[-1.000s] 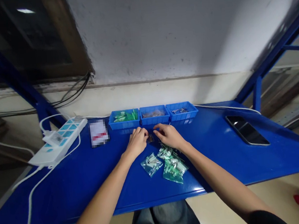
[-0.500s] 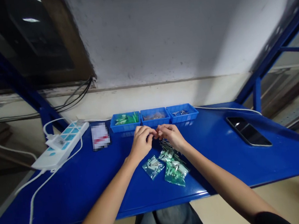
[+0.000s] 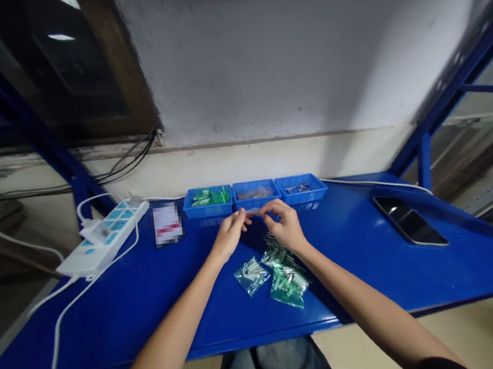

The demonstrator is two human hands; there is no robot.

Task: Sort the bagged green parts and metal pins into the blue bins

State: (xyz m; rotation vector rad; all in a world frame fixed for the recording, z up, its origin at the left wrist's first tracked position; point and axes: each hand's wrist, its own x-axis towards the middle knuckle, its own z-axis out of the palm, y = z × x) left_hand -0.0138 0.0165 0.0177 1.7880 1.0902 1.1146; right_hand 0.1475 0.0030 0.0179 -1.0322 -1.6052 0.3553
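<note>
My left hand [image 3: 230, 233] and my right hand [image 3: 285, 225] face each other over the table, just in front of the blue trays. Between their fingertips stretches a small clear plastic bag [image 3: 254, 211], pinched from both sides; its contents are too small to make out. Below my right hand lies a heap of thin metal pins [image 3: 272, 241]. Filled clear bags with a greenish tint [image 3: 289, 285] lie nearer the table's front edge, and one filled bag [image 3: 252, 276] with white and metal pieces rests apart to their left.
Three blue trays stand in a row: one with green bags [image 3: 211, 213], one with clear, brownish contents [image 3: 258, 205], one with metal parts [image 3: 304, 196]. A power strip [image 3: 98, 241] with cables and a blurred card [image 3: 166, 223] are left, a phone [image 3: 410, 220] right.
My hands have moved slightly apart, and the clear bag now shows between them. My left hand's fingers have straightened somewhat. The view has shifted a little.
</note>
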